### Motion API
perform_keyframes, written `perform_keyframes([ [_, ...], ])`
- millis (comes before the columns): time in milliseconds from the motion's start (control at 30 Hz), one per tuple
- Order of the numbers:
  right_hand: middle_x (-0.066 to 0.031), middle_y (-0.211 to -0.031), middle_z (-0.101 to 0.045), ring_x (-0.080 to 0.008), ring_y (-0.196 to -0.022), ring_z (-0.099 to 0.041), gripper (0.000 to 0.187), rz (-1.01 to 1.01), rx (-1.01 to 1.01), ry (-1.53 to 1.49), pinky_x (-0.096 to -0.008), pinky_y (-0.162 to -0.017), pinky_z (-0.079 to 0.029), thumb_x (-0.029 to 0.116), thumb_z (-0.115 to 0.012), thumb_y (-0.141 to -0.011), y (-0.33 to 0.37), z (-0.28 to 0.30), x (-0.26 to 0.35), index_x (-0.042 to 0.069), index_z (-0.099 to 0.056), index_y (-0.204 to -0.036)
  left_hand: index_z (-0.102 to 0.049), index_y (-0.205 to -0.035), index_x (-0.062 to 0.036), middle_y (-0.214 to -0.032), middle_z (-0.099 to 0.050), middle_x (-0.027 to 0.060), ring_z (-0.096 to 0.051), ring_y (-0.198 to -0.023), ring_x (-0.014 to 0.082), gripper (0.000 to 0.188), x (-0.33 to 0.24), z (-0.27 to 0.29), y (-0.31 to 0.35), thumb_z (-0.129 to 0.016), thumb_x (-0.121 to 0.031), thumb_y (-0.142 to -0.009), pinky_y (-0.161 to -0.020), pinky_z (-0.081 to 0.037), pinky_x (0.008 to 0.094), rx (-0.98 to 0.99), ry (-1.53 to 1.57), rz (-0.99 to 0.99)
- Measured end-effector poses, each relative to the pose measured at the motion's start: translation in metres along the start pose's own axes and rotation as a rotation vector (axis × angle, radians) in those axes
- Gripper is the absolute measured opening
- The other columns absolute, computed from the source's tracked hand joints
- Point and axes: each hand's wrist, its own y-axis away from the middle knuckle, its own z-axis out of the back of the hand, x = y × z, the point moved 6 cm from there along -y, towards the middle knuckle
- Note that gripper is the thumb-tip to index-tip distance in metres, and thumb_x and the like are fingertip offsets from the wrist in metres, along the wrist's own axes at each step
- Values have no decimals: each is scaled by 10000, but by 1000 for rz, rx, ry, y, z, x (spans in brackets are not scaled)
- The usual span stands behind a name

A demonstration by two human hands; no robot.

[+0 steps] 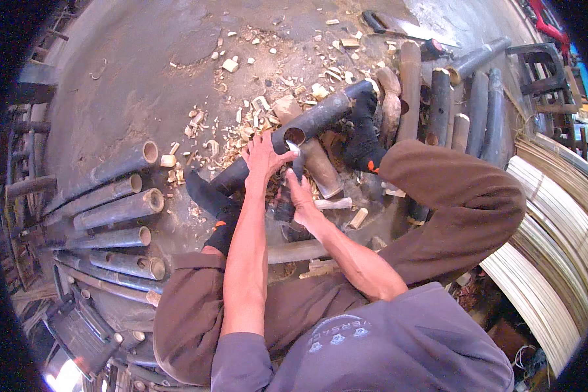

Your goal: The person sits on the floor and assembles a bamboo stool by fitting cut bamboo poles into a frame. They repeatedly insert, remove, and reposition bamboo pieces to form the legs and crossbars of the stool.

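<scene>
A dark bamboo pole (320,116) lies slantwise in front of me, with a round hole cut in its side. My left hand (262,160) grips the pole just left of the hole, its thumb reaching toward the blade. In my right hand (299,195) is a knife (298,166) with a dark handle; its bright blade tip meets the hole's near edge. My socked feet touch the pole, the left foot (209,196) near its lower end and the right foot (364,134) near its upper end. Beneath it lies a brown wooden block (323,170), crossing under the pole.
Pale wood chips (258,114) litter the floor around the pole. Several cut bamboo poles (121,209) lie at the left, and more poles (440,108) at the right. A handsaw (408,29) rests at the far right. Bundled pale strips (542,248) stand beside my right knee.
</scene>
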Motion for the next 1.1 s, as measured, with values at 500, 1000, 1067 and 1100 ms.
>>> perform_keyframes([
  [500,-154,-793,-678,-366,-730,-676,356,980,314,2407,-465,-648,-536,433,-588,-897,47,-64,247,110,-546,-1040,-415,-1356,-169,-1238,-521,87,-492,-1192,301,839,5,-4,22,-858,-273,-650,-1025,-320,562,-247,-186,-68],
  [1000,-138,-800,-689,-351,-736,-688,378,897,477,2563,-474,-645,-549,461,-588,-885,10,-80,226,125,-589,-1059,-423,-1355,-168,-1204,-520,63,-500,-1154,291,872,6,-6,23,-863,-300,-613,-951,-353,525,-267,-228,-60],
  [1067,-144,-810,-690,-356,-741,-688,398,893,505,2542,-476,-650,-551,474,-579,-886,6,-78,226,123,-590,-1073,-419,-1363,-170,-1232,-517,65,-501,-1153,294,881,0,-4,22,-862,-308,-614,-942,-361,526,-276,-251,-80],
  [1100,-148,-818,-690,-358,-746,-688,407,882,514,2518,-477,-655,-552,480,-573,-887,2,-74,225,120,-593,-1075,-424,-1360,-173,-1236,-518,71,-505,-1153,293,867,1,-9,24,-862,-299,-622,-957,-358,540,-243,-234,-66],
])
